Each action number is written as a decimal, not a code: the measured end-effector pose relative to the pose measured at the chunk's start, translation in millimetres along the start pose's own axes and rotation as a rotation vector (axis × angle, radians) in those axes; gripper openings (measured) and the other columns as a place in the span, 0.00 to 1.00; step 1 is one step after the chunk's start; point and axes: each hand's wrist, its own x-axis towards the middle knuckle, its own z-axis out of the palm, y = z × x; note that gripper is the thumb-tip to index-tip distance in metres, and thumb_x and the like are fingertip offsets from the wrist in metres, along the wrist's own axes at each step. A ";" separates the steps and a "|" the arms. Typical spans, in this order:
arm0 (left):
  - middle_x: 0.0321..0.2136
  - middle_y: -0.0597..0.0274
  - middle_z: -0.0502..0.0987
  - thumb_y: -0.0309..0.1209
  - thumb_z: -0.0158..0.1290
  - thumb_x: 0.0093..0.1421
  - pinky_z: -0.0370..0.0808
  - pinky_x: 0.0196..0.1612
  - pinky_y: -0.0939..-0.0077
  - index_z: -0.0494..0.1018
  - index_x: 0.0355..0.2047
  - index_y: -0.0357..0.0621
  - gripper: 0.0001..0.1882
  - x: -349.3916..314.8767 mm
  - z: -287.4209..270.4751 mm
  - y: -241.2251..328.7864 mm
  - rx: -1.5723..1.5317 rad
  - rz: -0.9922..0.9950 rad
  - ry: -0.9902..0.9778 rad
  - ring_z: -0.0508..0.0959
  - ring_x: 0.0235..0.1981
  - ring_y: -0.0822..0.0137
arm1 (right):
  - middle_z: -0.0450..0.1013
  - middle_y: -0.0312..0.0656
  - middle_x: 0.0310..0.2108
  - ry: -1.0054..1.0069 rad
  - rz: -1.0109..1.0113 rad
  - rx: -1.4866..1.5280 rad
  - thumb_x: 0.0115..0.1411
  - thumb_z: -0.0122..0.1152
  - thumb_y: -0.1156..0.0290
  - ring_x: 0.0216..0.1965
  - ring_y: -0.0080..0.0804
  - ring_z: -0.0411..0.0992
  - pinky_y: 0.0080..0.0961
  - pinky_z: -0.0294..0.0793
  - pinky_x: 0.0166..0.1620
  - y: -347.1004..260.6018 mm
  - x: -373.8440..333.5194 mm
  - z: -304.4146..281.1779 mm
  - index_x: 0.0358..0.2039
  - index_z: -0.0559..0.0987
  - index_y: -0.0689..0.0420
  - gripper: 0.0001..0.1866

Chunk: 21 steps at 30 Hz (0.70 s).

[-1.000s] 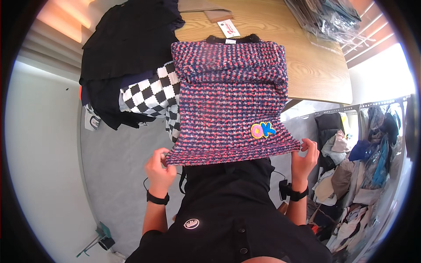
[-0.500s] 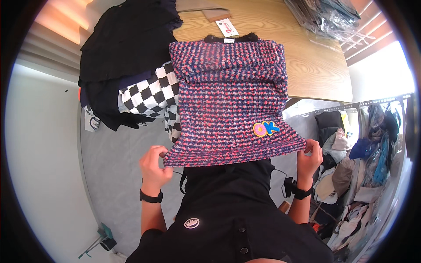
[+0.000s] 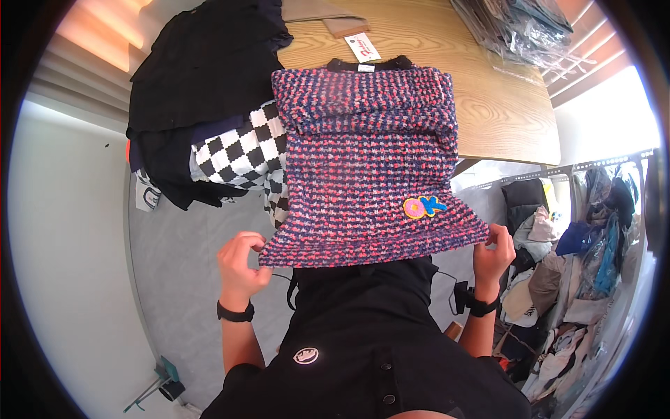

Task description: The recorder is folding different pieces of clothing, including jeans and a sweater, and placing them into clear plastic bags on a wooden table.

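Note:
A navy, pink and white knit sweater [image 3: 363, 167] lies over the table's near edge, its black-trimmed neckline at the far end. Its lower part stretches out toward me between both hands. At the hem's left corner my left hand [image 3: 242, 262] is closed in a pinch on the knit. My right hand [image 3: 494, 251] pinches the opposite corner the same way. A pink, yellow and blue patch [image 3: 424, 207] sits near the right side of the hem. Beyond the neckline lies a white and red hang tag [image 3: 361, 48]. The sleeves cannot be made out clearly.
Black garments [image 3: 202, 77] and a black-and-white checkered cloth [image 3: 234, 150] heap up at the table's left, hanging over its edge. Plastic-wrapped clothes [image 3: 523, 31] lie at the wooden table's [image 3: 499, 105] far right. A rack of bagged garments [image 3: 558, 272] stands to the right.
My left hand has shifted very slightly left and my right hand slightly right, both still pinching the hem. The sweater is otherwise almost unchanged.

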 end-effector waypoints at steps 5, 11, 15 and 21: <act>0.24 0.63 0.74 0.24 0.58 0.38 0.69 0.26 0.74 0.66 0.25 0.43 0.13 0.3 -2.5 -0.3 0.011 0.020 -0.003 0.73 0.21 0.62 | 0.62 0.36 0.15 0.009 -0.039 -0.002 0.41 0.65 0.74 0.18 0.34 0.62 0.28 0.59 0.23 3.1 -1.1 0.2 0.21 0.69 0.57 0.11; 0.24 0.62 0.75 0.23 0.57 0.37 0.69 0.26 0.73 0.64 0.24 0.43 0.13 -1.7 -3.2 -1.5 0.005 0.017 -0.010 0.73 0.21 0.60 | 0.61 0.37 0.15 0.004 -0.076 0.012 0.41 0.65 0.74 0.17 0.35 0.61 0.28 0.58 0.23 2.6 -1.1 -1.9 0.19 0.68 0.57 0.12; 0.24 0.62 0.75 0.23 0.56 0.36 0.69 0.26 0.73 0.63 0.23 0.43 0.14 -3.0 -2.9 -3.2 -0.002 0.014 -0.012 0.73 0.22 0.58 | 0.61 0.37 0.14 -0.011 -0.091 0.023 0.40 0.65 0.74 0.16 0.35 0.60 0.28 0.57 0.22 3.9 -1.5 -2.6 0.18 0.66 0.57 0.14; 0.23 0.62 0.75 0.23 0.56 0.36 0.68 0.26 0.73 0.62 0.22 0.43 0.14 -4.1 -3.0 -4.4 -0.014 0.020 0.001 0.73 0.21 0.58 | 0.60 0.37 0.14 -0.010 -0.124 0.037 0.39 0.65 0.76 0.16 0.36 0.59 0.28 0.56 0.22 3.1 -1.2 -2.6 0.17 0.64 0.57 0.15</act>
